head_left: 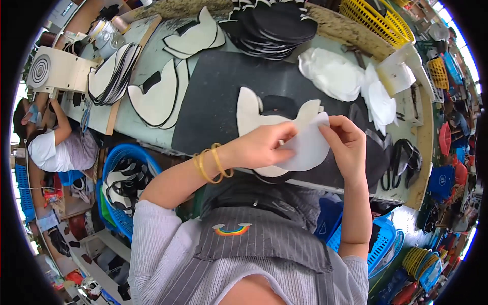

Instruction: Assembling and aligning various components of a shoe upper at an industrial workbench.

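Note:
Between finger and thumb of my right hand [347,145] is the upper edge of a thin white curved sheet piece [311,148]. My left hand [262,145] has its fingers bent and closed at the left edge of the same piece; exactly where they grip is partly hidden. Beneath both hands lies a cream shoe-upper piece [247,107] with two upright lobes and a dark edge. Its lower part is covered by my left hand and the sheet. The upper rests on a black work mat [213,86].
Stacked black-and-cream uppers [274,28] stand at the back; more cream uppers [155,99] lie left. White sheet pieces [333,73] and a hammer [354,55] are back right, scissors [391,170] at right. A blue basket [119,152] holds pieces. A co-worker [63,134] sits far left.

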Motion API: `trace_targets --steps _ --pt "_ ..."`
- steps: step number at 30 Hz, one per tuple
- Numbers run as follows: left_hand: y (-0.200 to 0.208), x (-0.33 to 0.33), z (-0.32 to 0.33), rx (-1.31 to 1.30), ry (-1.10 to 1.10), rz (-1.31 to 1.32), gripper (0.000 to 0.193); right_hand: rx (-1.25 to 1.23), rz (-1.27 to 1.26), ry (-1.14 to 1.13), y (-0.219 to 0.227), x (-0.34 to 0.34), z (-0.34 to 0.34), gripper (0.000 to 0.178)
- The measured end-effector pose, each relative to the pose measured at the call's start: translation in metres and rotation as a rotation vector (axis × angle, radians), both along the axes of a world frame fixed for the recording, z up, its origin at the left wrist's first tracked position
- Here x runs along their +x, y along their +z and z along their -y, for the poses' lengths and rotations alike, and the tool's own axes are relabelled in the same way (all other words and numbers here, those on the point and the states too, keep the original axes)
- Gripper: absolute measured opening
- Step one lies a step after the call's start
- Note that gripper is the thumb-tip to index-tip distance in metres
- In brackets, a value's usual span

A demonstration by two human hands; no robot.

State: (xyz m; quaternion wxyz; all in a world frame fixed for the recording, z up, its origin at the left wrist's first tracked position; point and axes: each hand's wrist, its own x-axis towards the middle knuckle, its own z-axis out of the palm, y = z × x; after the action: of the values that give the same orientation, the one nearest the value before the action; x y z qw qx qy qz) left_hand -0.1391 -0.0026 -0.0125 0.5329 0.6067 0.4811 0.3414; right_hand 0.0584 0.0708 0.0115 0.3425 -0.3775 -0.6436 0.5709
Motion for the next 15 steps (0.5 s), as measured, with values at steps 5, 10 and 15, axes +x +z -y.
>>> trace_targets --steps 5,10,15 --pt "-0.027 -0.043 0.046 -0.315 0.286 0.290 0.024 -0.205 0.049 -0.001 -0.058 0.004 0.034 0.015" --pt "-0.049 -0.046 0.063 -0.272 0.447 0.138 0.021 -0.124 0.307 0.050 -0.079 -0.003 0.052 0.027" --pt "-0.052 -0.047 0.061 -0.180 0.390 0.039 0.022 -0.122 0.348 0.118 -0.078 -0.002 0.048 0.031"
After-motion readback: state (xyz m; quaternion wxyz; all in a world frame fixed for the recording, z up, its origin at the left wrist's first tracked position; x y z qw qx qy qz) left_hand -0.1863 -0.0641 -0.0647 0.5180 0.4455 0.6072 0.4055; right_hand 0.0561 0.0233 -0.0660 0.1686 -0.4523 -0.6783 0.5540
